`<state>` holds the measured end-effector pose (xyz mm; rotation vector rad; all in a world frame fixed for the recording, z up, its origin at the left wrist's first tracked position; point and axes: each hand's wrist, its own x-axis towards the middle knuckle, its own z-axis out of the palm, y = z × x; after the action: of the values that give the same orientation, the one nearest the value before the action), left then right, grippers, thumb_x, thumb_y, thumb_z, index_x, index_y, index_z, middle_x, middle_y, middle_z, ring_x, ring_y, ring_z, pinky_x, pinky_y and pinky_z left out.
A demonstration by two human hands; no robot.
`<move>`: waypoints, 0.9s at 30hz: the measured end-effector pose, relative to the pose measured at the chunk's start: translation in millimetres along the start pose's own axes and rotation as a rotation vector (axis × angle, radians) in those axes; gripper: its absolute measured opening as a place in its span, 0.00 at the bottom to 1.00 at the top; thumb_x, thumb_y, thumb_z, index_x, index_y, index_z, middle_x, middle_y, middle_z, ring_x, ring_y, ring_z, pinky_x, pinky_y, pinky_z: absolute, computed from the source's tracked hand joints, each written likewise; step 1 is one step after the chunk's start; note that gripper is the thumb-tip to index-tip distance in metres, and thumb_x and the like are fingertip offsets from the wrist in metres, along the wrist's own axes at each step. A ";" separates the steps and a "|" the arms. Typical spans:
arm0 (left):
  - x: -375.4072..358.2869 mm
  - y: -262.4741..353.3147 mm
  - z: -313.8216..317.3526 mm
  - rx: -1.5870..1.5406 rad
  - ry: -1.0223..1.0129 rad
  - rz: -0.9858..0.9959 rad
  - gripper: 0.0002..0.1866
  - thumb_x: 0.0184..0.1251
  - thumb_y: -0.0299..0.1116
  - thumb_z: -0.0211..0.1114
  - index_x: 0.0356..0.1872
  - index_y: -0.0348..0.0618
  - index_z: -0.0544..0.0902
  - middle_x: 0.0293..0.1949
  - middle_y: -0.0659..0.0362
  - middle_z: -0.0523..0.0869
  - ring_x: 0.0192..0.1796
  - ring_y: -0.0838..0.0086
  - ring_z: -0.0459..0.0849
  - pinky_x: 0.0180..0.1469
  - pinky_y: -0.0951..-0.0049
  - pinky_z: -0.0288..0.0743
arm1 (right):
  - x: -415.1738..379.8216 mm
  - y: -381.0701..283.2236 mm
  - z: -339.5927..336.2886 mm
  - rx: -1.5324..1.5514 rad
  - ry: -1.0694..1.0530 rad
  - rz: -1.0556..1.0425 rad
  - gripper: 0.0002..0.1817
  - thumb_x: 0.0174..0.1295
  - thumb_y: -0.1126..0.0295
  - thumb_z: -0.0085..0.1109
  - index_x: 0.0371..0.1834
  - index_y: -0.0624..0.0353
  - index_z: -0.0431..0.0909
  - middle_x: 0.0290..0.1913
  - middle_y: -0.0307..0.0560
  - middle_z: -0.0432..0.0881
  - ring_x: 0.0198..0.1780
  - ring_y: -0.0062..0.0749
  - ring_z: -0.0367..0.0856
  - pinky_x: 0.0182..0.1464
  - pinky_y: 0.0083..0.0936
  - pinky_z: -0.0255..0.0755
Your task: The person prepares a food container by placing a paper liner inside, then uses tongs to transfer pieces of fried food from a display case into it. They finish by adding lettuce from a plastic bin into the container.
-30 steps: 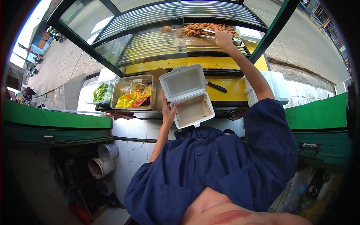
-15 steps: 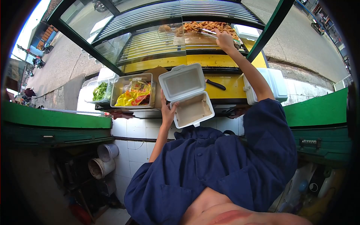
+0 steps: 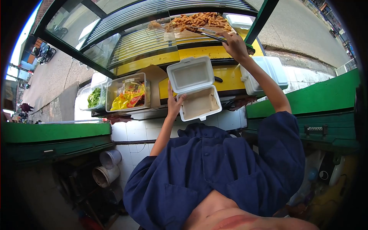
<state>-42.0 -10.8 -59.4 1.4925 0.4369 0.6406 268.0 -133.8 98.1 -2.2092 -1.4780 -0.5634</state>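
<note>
An open white foam takeaway box point(image 3: 190, 75) with brown paper point(image 3: 197, 102) lining its lower half is in my left hand point(image 3: 175, 100). The thumb lies over the rim and the fingers run up behind the lid. My right hand point(image 3: 235, 46) is closed around metal tongs point(image 3: 211, 35). Their far ends are at the near side of a heap of fried pieces point(image 3: 199, 20) in the glass case. Something dark brown shows at the tips, too small to make out as held or not.
Left on the counter stand a clear tub with yellow packets point(image 3: 130, 96) and a tub of green leaves point(image 3: 94, 97). Stacked foam boxes point(image 3: 264, 76) stand at the right. A dark knife handle point(image 3: 218, 79) shows beside the lid. Green frame bars point(image 3: 262, 21) edge the case opening.
My right hand and the tongs have drawn back from over the heap towards its near side. The box has tilted slightly and covers more of the knife. The view has shifted a little.
</note>
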 end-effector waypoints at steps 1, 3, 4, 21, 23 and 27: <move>3.5 -2.4 1.6 -0.012 -0.012 0.023 0.50 0.62 0.20 0.63 0.75 0.54 0.36 0.63 0.46 0.69 0.54 0.67 0.80 0.53 0.69 0.80 | -8.7 -1.8 -9.6 0.005 0.006 -0.002 0.26 0.54 0.75 0.62 0.57 0.44 0.72 0.33 0.47 0.79 0.38 0.40 0.80 0.46 0.37 0.73; 9.3 -7.2 3.6 -0.004 -0.033 0.042 0.51 0.61 0.20 0.63 0.75 0.54 0.36 0.63 0.46 0.69 0.54 0.66 0.79 0.53 0.70 0.80 | -26.7 0.1 -24.5 -0.004 0.021 -0.021 0.25 0.55 0.74 0.62 0.57 0.42 0.72 0.35 0.45 0.80 0.37 0.39 0.81 0.45 0.36 0.73; 14.5 -9.4 5.0 -0.001 -0.044 0.056 0.51 0.61 0.20 0.64 0.75 0.54 0.36 0.63 0.46 0.68 0.55 0.66 0.79 0.53 0.70 0.80 | -35.4 2.7 -33.2 -0.040 0.013 0.001 0.26 0.55 0.74 0.63 0.58 0.41 0.72 0.36 0.44 0.80 0.39 0.38 0.81 0.45 0.35 0.74; 57.0 -23.9 25.0 0.099 -0.138 0.143 0.46 0.64 0.24 0.62 0.75 0.52 0.41 0.65 0.49 0.66 0.61 0.67 0.74 0.56 0.68 0.78 | -119.8 -42.6 -71.7 0.155 -0.541 -0.237 0.29 0.51 0.76 0.61 0.59 0.48 0.69 0.36 0.48 0.78 0.45 0.42 0.77 0.50 0.37 0.68; 57.7 -22.8 25.5 0.072 -0.140 0.122 0.45 0.65 0.24 0.61 0.75 0.53 0.41 0.65 0.49 0.67 0.60 0.67 0.75 0.55 0.69 0.78 | -121.1 -45.5 -69.5 0.180 -0.577 -0.232 0.29 0.51 0.76 0.59 0.60 0.48 0.70 0.38 0.48 0.78 0.47 0.44 0.76 0.52 0.37 0.67; 59.2 -25.6 24.2 0.062 -0.127 0.134 0.44 0.65 0.23 0.60 0.75 0.54 0.43 0.67 0.49 0.64 0.59 0.68 0.75 0.52 0.71 0.79 | -116.0 -41.2 -84.9 0.146 -0.653 -0.111 0.30 0.51 0.77 0.58 0.61 0.45 0.69 0.38 0.47 0.79 0.47 0.43 0.77 0.53 0.37 0.67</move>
<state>21.7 9.0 -76.6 1.6210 0.2632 0.6377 180.6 -254.4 110.0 -2.3125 -1.8806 0.2711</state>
